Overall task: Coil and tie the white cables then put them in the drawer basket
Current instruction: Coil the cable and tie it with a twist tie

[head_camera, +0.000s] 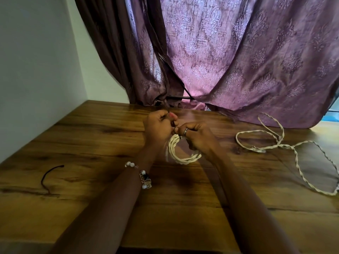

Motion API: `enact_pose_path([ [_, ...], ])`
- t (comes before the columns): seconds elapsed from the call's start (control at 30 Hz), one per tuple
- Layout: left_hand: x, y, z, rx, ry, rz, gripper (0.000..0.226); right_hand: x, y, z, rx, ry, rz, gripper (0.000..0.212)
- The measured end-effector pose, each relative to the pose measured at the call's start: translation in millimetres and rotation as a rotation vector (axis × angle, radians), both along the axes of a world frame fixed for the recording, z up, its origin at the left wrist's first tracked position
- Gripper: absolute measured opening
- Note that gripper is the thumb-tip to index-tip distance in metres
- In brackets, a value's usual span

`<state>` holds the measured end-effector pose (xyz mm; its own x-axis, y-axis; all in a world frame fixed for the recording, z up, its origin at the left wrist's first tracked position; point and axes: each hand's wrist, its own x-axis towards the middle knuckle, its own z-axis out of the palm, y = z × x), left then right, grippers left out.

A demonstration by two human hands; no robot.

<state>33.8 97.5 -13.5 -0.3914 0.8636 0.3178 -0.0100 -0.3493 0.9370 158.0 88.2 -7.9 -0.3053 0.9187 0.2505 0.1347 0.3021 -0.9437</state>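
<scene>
Cable, white and twisted like rope, sits wound into a small round coil (180,152) between my two hands, held just above the bench (91,143). Its loops lie tight against each other, several turns deep, and the lower arc hangs free below my fingers. A thin dark tie (173,124) runs up from the top of the coil.

I count two white cables: the coil I hold and a second cable (286,149) lying loose on the bench to my right, sprawled in open loops with its plug end near the middle. I count two dark ties as well: the one at the coil and a spare tie (50,176) lying curved on the bench, well apart to my left.

My left hand (158,126) is curled into a fist, pinching the tie's upper end between thumb and fingers. My right hand (197,136), a ring on one finger, is curled round the top of the coil, its fingertips at the tie. Both forearms reach forward and angle inward, and a beaded bracelet (142,174) sits on my left wrist. A purple curtain (238,61) hangs behind the bench.
</scene>
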Motion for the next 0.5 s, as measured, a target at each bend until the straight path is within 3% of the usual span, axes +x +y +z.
enact_pose_path([
  [0.23, 1.3, 8.2, 3.1, -0.079, -0.163, 0.005, 0.036, -4.1, 1.8, 4.0, 0.062, -0.043, -0.005, 0.019],
  [0.4, 5.6, 3.0, 8.0, -0.071, -0.192, -0.206, 0.020, -0.8, 7.5, -3.8, 0.049, 0.079, -0.145, 0.015],
  [0.5, 7.1, -0.4, 5.8, -0.089, -0.092, -0.394, 0.011, 3.8, 12.5, -7.3, -0.020, 0.199, -0.248, 0.029],
])
